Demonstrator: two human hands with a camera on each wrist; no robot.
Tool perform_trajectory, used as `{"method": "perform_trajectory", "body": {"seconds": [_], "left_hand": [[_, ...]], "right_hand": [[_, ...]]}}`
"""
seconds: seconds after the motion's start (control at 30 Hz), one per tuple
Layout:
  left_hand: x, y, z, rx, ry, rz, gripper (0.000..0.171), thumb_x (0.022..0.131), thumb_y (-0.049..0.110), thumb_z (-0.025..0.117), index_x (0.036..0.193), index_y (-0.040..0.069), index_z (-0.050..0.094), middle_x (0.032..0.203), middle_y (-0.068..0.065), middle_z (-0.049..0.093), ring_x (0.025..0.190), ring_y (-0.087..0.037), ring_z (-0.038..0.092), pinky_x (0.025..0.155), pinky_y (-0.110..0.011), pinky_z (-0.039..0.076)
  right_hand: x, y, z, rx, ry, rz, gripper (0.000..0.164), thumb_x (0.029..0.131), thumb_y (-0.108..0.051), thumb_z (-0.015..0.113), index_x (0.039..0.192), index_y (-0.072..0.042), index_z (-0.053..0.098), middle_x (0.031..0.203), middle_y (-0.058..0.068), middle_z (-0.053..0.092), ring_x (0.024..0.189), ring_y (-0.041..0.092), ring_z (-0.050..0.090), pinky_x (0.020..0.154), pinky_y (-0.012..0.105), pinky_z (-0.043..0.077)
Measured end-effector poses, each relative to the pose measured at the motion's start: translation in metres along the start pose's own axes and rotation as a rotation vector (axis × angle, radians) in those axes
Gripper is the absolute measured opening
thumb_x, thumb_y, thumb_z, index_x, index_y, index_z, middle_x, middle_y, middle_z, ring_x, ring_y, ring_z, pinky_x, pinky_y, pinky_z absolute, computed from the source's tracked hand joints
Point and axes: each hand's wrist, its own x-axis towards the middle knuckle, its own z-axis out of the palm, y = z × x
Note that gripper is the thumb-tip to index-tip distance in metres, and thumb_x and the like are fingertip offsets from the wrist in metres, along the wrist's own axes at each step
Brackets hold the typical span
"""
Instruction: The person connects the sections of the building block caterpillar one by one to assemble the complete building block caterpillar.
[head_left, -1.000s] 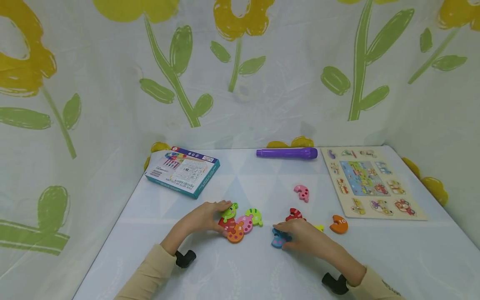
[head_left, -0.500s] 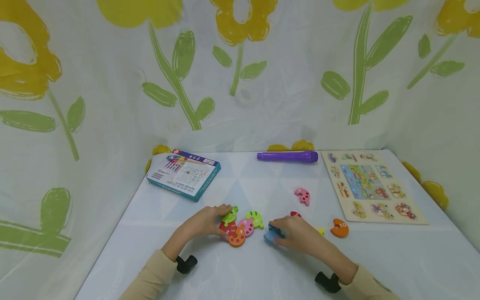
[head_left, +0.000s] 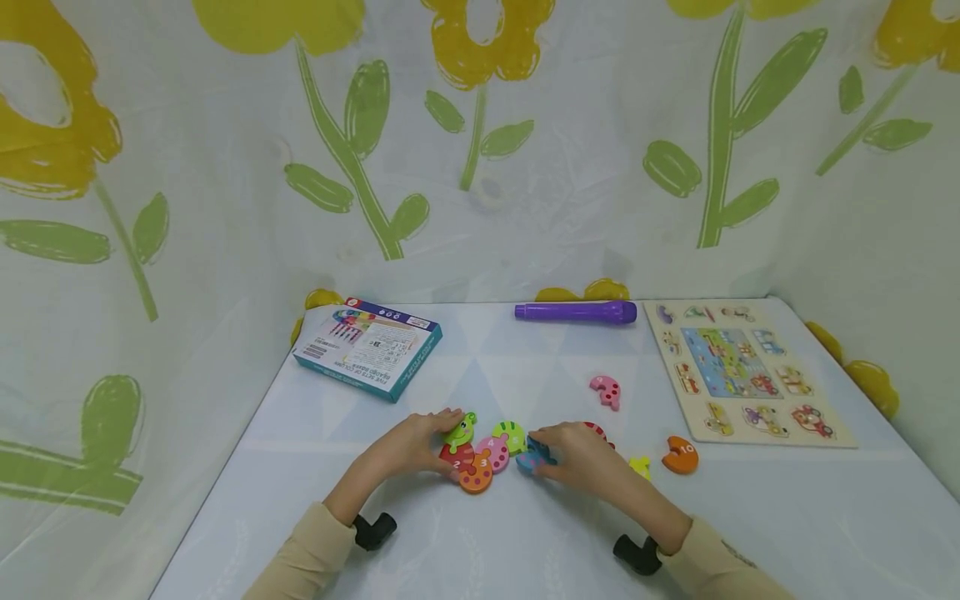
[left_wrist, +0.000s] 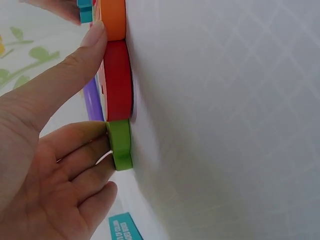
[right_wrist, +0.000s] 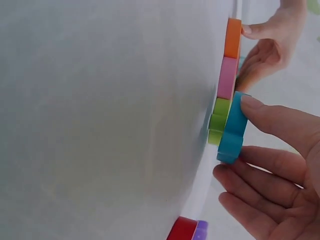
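Note:
A row of joined caterpillar puzzle pieces lies on the table: a green head (head_left: 460, 432), a red piece (head_left: 457, 457), an orange piece (head_left: 476, 475), a pink piece (head_left: 493, 453) and a green striped piece (head_left: 511, 437). My left hand (head_left: 408, 450) holds the head end, fingers at the green head and thumb by the red and orange pieces. Between thumb and fingertips, my right hand (head_left: 581, 454) pinches a blue puzzle piece (right_wrist: 233, 127). In the right wrist view this blue piece is tilted, overlapping the green striped piece's end.
Loose pieces lie around the right hand: pink (head_left: 606, 392), red (head_left: 598, 432), yellow (head_left: 641, 467) and orange (head_left: 680, 456). Along the back are a teal-edged box (head_left: 367, 346), a purple toy microphone (head_left: 575, 312) and a wooden puzzle board (head_left: 813, 421).
My right hand has brought the blue puzzle piece leftward to the end of the row, uncovering more of the yellow piece. The left hand keeps its place on the head end.

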Motion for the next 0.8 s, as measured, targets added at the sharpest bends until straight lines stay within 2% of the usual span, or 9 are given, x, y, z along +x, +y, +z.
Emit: {"method": "perform_trajectory", "body": {"seconds": [0.33,0.8], "left_hand": [[-0.0011,0.0009,-0.0006,-0.007,0.002,-0.002,0.086,0.073,0.033,0.084,0.145,0.008,0.044,0.150,-0.010,0.040,0.140,-0.027,0.032,0.109,-0.044,0.035],[-0.0002,0.0014,-0.0001,-0.004,0.001,-0.007,0.086,0.073,0.032,0.085,0.145,0.008,0.044,0.149,-0.010,0.040,0.140,-0.027,0.032,0.108,-0.045,0.036]], "right_hand": [[0.0060,-0.0019,0.0039,-0.007,0.034,-0.008,0.045,0.076,-0.019,0.083,0.114,0.001,0.070,0.110,0.012,0.070,0.103,0.026,0.066,0.086,0.038,0.055],[0.0077,-0.0039,0.0069,-0.011,0.073,0.055,0.044,0.072,-0.022,0.086,0.109,-0.002,0.073,0.106,0.011,0.072,0.101,0.025,0.067,0.085,0.038,0.055]]}}
